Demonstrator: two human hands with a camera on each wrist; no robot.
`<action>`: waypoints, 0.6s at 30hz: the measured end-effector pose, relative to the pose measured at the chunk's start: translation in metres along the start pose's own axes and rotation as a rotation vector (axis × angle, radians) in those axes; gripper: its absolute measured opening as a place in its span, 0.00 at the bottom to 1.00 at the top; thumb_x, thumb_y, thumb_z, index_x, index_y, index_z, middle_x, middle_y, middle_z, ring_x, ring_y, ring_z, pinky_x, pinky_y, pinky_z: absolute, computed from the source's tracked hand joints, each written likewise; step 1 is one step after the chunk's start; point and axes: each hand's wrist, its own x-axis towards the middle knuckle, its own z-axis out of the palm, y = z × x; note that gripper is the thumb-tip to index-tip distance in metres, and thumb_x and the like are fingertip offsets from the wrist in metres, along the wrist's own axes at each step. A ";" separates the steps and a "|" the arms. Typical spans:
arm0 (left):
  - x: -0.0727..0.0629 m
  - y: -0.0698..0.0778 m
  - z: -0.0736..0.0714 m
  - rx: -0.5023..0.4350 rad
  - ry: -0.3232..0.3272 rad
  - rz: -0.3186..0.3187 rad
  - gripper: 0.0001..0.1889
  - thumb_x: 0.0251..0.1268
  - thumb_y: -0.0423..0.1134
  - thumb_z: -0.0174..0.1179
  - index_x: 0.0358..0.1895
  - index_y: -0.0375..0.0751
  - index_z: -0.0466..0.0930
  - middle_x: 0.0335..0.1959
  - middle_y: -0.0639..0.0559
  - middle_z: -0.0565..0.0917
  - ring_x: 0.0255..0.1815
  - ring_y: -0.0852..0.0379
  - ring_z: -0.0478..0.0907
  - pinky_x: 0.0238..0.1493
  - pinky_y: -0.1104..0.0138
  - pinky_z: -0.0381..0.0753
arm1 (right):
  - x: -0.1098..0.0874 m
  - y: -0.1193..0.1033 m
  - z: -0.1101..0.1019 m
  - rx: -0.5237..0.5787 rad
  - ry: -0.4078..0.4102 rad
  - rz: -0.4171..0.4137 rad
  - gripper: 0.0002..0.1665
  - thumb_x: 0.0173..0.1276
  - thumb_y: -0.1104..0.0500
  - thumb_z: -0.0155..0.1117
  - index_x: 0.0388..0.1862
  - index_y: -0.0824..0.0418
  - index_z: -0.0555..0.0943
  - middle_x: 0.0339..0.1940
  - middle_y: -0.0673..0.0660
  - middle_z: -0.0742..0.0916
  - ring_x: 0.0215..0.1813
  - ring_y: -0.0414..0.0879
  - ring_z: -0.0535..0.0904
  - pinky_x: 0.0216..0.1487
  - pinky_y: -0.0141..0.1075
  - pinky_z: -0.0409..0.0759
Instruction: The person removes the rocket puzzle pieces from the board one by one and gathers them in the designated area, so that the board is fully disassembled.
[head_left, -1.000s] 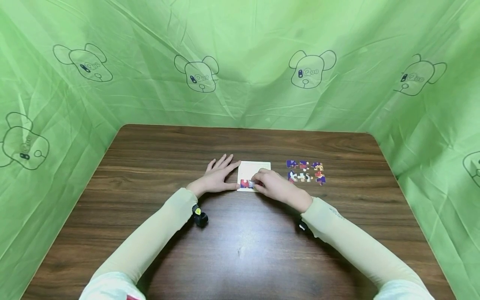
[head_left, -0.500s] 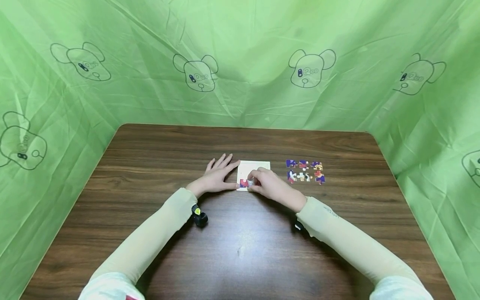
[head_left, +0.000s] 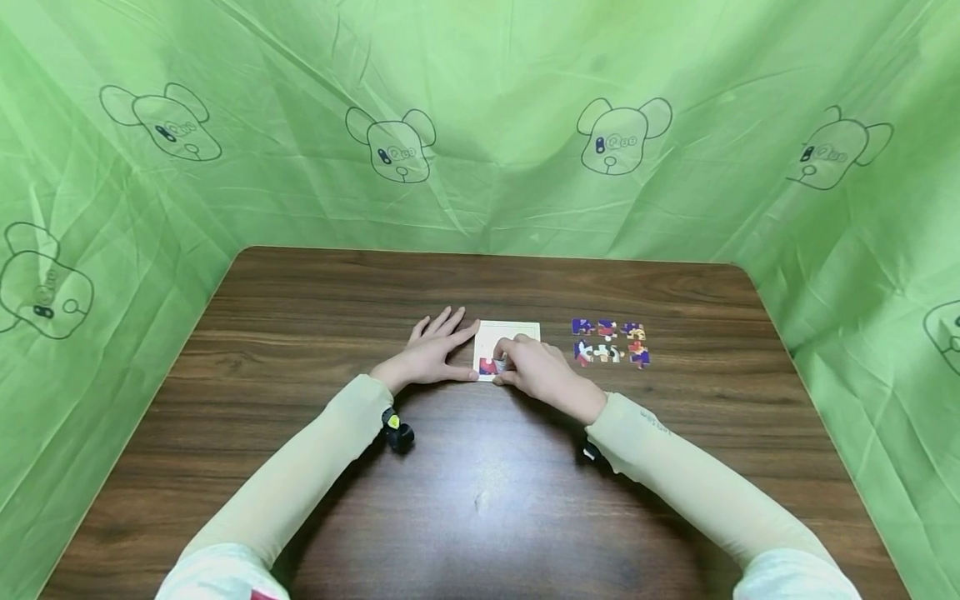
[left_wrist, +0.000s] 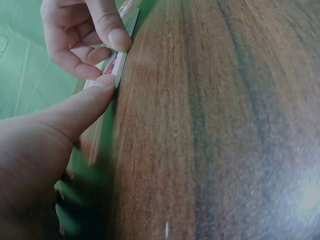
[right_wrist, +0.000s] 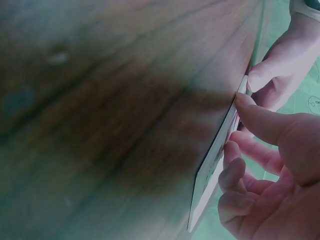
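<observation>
A small white puzzle tray (head_left: 491,337) lies flat near the middle of the table. In its near left corner sits a red and purple puzzle piece (head_left: 487,367). My left hand (head_left: 426,358) lies spread at the tray's left side, with thumb and forefinger touching the edge. Over the near part of the tray, my right hand (head_left: 546,369) pinches a light-coloured puzzle piece (head_left: 501,365) beside the red one; the fingers cover most of it. The right wrist view shows the right thumb (right_wrist: 265,122) at the tray's near edge.
To the right of the tray, several loose puzzle pieces (head_left: 606,353) lie in two rows. The brown wooden table (head_left: 480,500) is enclosed by green cloth (head_left: 495,200) at the back and sides.
My right hand has shifted slightly left and towards me over the tray, with the light-coloured piece moving closer to the red one. My left hand has stayed in place.
</observation>
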 end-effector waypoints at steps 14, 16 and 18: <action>0.000 0.000 0.000 0.011 -0.001 -0.007 0.51 0.66 0.64 0.67 0.85 0.51 0.52 0.86 0.39 0.45 0.87 0.39 0.35 0.80 0.38 0.34 | -0.003 -0.002 0.002 -0.032 0.044 -0.028 0.21 0.64 0.49 0.78 0.49 0.58 0.81 0.37 0.52 0.81 0.35 0.48 0.81 0.32 0.46 0.83; 0.000 0.000 0.001 0.012 0.002 -0.005 0.51 0.66 0.64 0.66 0.85 0.51 0.52 0.86 0.39 0.45 0.87 0.39 0.36 0.81 0.38 0.34 | -0.003 -0.002 0.003 -0.042 0.056 -0.047 0.21 0.64 0.50 0.79 0.48 0.59 0.80 0.38 0.52 0.81 0.35 0.48 0.81 0.32 0.45 0.83; 0.000 0.000 0.001 0.014 0.005 -0.006 0.51 0.66 0.64 0.66 0.85 0.51 0.52 0.86 0.39 0.45 0.87 0.39 0.36 0.81 0.38 0.34 | -0.003 -0.002 0.004 -0.047 0.068 -0.066 0.21 0.64 0.51 0.79 0.47 0.59 0.79 0.38 0.52 0.81 0.35 0.48 0.81 0.32 0.45 0.83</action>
